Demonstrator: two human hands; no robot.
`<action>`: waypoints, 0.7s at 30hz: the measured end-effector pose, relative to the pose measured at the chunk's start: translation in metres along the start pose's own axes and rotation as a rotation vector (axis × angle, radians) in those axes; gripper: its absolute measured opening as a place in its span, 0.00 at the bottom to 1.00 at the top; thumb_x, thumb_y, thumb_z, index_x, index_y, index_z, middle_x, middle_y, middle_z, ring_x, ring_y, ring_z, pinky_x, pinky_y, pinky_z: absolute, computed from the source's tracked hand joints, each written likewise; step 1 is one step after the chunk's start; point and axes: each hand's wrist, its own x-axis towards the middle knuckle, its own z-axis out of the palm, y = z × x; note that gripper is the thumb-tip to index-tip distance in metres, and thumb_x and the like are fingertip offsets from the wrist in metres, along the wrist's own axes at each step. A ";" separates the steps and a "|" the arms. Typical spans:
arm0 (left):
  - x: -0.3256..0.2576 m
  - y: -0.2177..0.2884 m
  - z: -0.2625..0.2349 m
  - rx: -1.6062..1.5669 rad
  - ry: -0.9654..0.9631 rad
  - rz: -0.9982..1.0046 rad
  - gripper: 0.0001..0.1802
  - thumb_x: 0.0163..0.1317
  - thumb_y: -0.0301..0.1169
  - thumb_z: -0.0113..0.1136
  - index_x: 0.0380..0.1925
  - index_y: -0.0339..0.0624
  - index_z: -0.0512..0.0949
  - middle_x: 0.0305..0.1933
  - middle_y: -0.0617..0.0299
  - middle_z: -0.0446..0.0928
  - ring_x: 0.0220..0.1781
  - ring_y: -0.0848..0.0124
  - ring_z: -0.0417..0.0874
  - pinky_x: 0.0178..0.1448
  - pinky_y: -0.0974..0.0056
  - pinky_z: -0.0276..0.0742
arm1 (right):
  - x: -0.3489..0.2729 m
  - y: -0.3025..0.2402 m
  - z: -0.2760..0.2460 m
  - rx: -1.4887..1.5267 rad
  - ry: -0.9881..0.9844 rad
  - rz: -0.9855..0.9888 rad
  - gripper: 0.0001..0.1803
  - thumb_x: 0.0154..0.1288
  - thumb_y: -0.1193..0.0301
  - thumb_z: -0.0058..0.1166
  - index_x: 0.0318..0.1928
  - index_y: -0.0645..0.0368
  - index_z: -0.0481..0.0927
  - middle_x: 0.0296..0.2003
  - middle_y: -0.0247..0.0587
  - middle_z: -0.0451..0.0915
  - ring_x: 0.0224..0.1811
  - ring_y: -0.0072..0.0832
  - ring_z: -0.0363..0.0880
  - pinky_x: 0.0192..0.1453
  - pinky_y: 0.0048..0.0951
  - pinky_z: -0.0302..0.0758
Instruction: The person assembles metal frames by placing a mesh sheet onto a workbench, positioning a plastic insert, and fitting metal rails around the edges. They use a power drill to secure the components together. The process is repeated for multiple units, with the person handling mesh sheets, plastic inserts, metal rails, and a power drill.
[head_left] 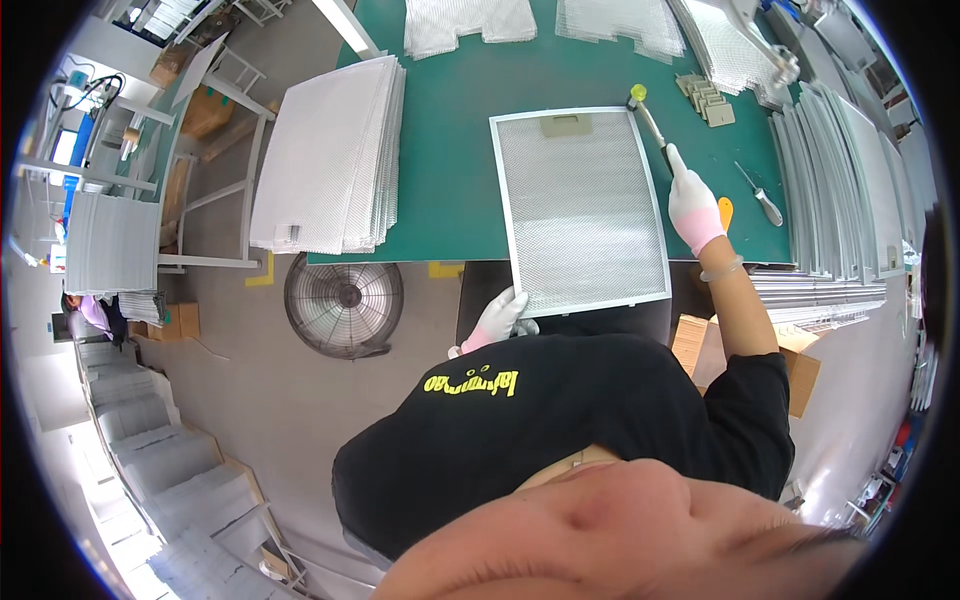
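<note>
Clock positions are read with the panel at the dial's centre and 12 at the far side of the table. Through the head view I observe one rectangular panel of fine silver mesh in a pale metal frame (585,220), lying flat on the green-topped worktable (450,180); its near end projects past the table edge. A flat tan rectangular plate (566,125) sits at the panel's 12 o'clock, just inside the frame.

Left hand (497,318), white glove: located at 7 o'clock, closed on the panel's near corner. Right hand (693,205), white glove with pink cuff: located at 3 o'clock, wrapped around the dark grip of a hammer with a translucent yellow head and metal shaft (650,122). The hammer head is at 1 o'clock, just beyond the panel's far corner; I cannot tell whether it touches the frame.

Surrounding items: a fanned row of small tan plates (708,100) lies between 1 and 2 o'clock. A pale-handled screwdriver (768,205) lies at 3 o'clock, outboard of the right hand, followed by an upright stack of pale framed panels (830,190). A tall pile of white mesh sheets (325,155) occupies 9 to 10 o'clock. A round caged floor fan (345,300) stands at 8 o'clock.
</note>
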 end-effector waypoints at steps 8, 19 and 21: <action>0.006 -0.013 -0.004 -0.073 -0.033 0.061 0.20 0.75 0.36 0.53 0.62 0.40 0.69 0.45 0.65 0.79 0.30 0.80 0.78 0.30 0.76 0.73 | 0.022 -0.106 0.019 0.446 0.253 -0.463 0.29 0.74 0.72 0.45 0.74 0.52 0.63 0.46 0.60 0.80 0.47 0.53 0.81 0.52 0.46 0.79; 0.008 -0.008 0.002 0.016 0.000 0.109 0.18 0.75 0.37 0.56 0.58 0.40 0.71 0.40 0.67 0.78 0.30 0.82 0.75 0.33 0.75 0.73 | 0.027 -0.135 0.039 0.013 -0.199 -0.252 0.29 0.74 0.71 0.42 0.74 0.44 0.61 0.38 0.55 0.80 0.37 0.53 0.82 0.42 0.50 0.80; 0.013 -0.012 -0.007 0.105 0.006 0.136 0.18 0.75 0.38 0.55 0.58 0.40 0.71 0.39 0.68 0.78 0.30 0.83 0.75 0.32 0.75 0.71 | 0.036 -0.119 0.034 0.068 -0.141 -0.234 0.29 0.74 0.70 0.43 0.74 0.42 0.61 0.38 0.54 0.80 0.38 0.54 0.82 0.43 0.50 0.80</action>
